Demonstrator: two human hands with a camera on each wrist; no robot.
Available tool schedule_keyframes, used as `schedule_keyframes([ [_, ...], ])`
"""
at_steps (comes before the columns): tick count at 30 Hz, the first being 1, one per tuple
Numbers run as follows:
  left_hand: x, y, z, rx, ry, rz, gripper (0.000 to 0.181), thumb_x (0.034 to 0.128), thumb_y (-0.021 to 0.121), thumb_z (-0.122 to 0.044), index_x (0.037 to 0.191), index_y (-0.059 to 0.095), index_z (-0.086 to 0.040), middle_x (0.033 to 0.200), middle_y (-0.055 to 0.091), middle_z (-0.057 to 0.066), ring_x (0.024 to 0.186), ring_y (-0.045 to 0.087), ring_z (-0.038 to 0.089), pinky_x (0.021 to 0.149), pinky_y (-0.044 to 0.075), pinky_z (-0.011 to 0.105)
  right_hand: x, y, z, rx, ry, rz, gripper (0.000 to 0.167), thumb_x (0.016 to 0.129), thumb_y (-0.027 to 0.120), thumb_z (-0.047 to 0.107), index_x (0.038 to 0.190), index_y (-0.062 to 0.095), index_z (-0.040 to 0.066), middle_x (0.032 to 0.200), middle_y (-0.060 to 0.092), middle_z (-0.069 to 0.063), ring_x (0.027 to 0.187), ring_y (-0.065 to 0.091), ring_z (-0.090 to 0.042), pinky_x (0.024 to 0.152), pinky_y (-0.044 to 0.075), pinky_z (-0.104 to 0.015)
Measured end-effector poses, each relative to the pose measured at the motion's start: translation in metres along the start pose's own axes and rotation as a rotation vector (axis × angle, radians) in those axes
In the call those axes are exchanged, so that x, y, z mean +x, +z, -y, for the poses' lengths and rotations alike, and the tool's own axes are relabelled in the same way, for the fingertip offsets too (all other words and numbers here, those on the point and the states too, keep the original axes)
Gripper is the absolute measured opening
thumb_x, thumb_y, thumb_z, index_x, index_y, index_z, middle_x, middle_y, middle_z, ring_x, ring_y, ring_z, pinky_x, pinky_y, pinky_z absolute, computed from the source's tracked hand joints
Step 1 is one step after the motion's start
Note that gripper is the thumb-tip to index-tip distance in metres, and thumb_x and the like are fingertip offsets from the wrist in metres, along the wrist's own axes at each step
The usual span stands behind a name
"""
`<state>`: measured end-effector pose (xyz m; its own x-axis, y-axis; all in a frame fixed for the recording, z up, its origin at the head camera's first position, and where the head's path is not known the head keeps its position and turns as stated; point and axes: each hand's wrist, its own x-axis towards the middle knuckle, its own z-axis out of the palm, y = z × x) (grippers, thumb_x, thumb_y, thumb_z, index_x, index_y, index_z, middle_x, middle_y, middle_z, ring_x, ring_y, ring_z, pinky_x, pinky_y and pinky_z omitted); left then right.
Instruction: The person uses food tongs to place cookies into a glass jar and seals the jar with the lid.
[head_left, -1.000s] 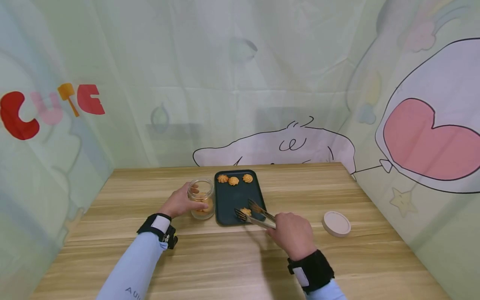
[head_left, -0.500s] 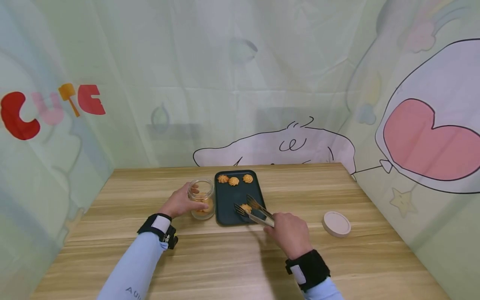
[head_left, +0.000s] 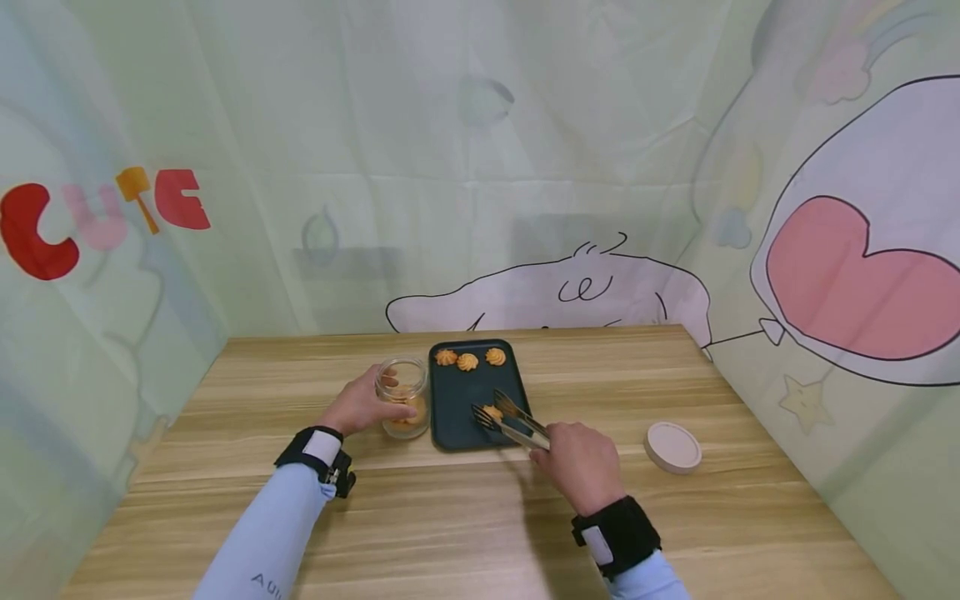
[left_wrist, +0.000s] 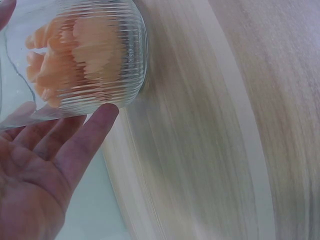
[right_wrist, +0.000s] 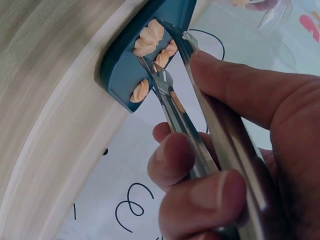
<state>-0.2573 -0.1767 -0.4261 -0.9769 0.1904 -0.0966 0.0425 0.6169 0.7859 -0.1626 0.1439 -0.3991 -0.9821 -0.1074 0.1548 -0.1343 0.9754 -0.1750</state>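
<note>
My left hand [head_left: 362, 406] holds the side of a lidless glass jar [head_left: 405, 429] standing beside the tray. Piped butter cookies [left_wrist: 75, 55] lie in the jar's lower part, seen through ribbed glass in the left wrist view. My right hand [head_left: 579, 467] grips metal food tongs [head_left: 521, 436], their fork-like tips spread on either side of a single cookie [head_left: 492, 412]. That cookie is at the near part of the dark tray [head_left: 465, 396]; whether both tips touch it I cannot tell. Three more cookies [head_left: 467, 362] sit along the tray's far end.
A round, pale lid [head_left: 673, 447] lies on the wooden table [head_left: 420, 525] to the right of my right hand. Printed cloth [head_left: 465, 200] hangs behind the table and along both sides.
The tongs and right hand have shifted slightly left and away from me. The cookie between the tips has slid a little toward the tray's far end. Left hand and jar stay put.
</note>
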Motion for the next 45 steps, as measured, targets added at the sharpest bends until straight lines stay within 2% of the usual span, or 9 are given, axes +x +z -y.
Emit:
schedule_keyframes([
  [10,0.001,0.000,0.001,0.001,0.008,0.000,0.086,0.0773,0.086,-0.036,0.141,0.042,0.001,0.139,0.052,0.020,0.127,0.048,0.039,0.101,0.041,0.054,0.003,0.002,-0.002,-0.012,-0.006,0.000,0.034,0.083,0.079,0.034,0.068,0.057,0.014,0.055,0.043,0.003,0.049,0.042,-0.016,0.044,0.029,-0.029],
  [18,0.000,0.000,0.000,0.000,0.008,-0.001,0.085,0.0777,0.086,-0.036,0.141,0.042,0.002,0.138,0.052,0.020,0.126,0.048,0.038,0.101,0.040,0.054,0.003,0.001,-0.003,0.000,-0.035,-0.030,0.030,0.083,0.079,0.034,0.071,0.060,0.015,0.055,0.044,0.003,0.049,0.043,-0.016,0.043,0.030,-0.030],
  [31,0.000,-0.001,0.000,-0.005,0.007,0.000,0.085,0.0779,0.086,-0.035,0.140,0.042,0.002,0.139,0.051,0.020,0.128,0.047,0.039,0.102,0.039,0.055,0.005,-0.005,-0.001,-0.006,-0.047,-0.057,0.027,0.084,0.079,0.036,0.087,0.072,0.010,0.057,0.045,0.003,0.050,0.043,-0.015,0.042,0.032,-0.029],
  [39,0.000,0.000,0.001,0.000,0.009,0.000,0.086,0.0774,0.086,-0.036,0.140,0.042,0.002,0.139,0.052,0.020,0.128,0.047,0.039,0.102,0.039,0.055,0.007,-0.010,0.002,0.018,-0.035,-0.049,0.026,0.085,0.078,0.036,0.081,0.067,0.013,0.056,0.044,0.003,0.049,0.042,-0.015,0.043,0.030,-0.028],
  [45,0.001,-0.001,0.001,0.004,0.012,-0.001,0.086,0.0771,0.086,-0.037,0.140,0.043,0.002,0.138,0.052,0.021,0.128,0.047,0.039,0.102,0.039,0.055,0.009,-0.016,0.004,0.020,-0.053,-0.080,0.027,0.084,0.078,0.036,0.077,0.065,0.014,0.056,0.043,0.004,0.048,0.041,-0.014,0.042,0.029,-0.029],
])
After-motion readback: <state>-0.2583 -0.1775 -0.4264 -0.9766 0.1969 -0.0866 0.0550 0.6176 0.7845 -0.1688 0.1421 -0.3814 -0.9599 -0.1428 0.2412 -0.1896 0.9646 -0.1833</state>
